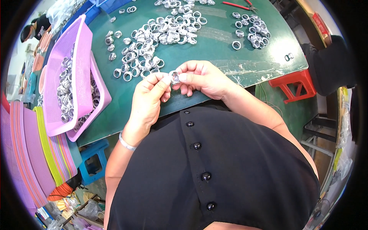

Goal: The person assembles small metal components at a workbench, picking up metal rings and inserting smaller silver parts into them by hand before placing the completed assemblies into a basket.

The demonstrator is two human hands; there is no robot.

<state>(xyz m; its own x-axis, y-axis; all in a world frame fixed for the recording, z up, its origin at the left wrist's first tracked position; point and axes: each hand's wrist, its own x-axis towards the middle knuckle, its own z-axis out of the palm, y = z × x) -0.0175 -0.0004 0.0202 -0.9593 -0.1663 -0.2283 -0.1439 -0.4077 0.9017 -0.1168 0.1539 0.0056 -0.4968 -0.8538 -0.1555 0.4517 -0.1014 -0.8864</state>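
Between my two hands, just above the table's near edge, is a silver-coloured ring [175,77]. My left hand [150,94] pinches it from the left with thumb and forefinger. From the other side, my right hand [203,79] grips the same ring between thumb and bent fingers. Beyond my hands a large pile of similar rings [168,30] spreads over the green table [214,50]. A smaller cluster of rings [257,32] lies at the far right, with a few loose ones beside it.
Two pink plastic baskets [82,73] holding many rings sit stacked at the left. Red-handled pliers [237,5] lie at the far edge. A red stool [295,85] stands right of the table, a blue stool [94,161] below left. Stacked coloured baskets [36,149] stand at far left.
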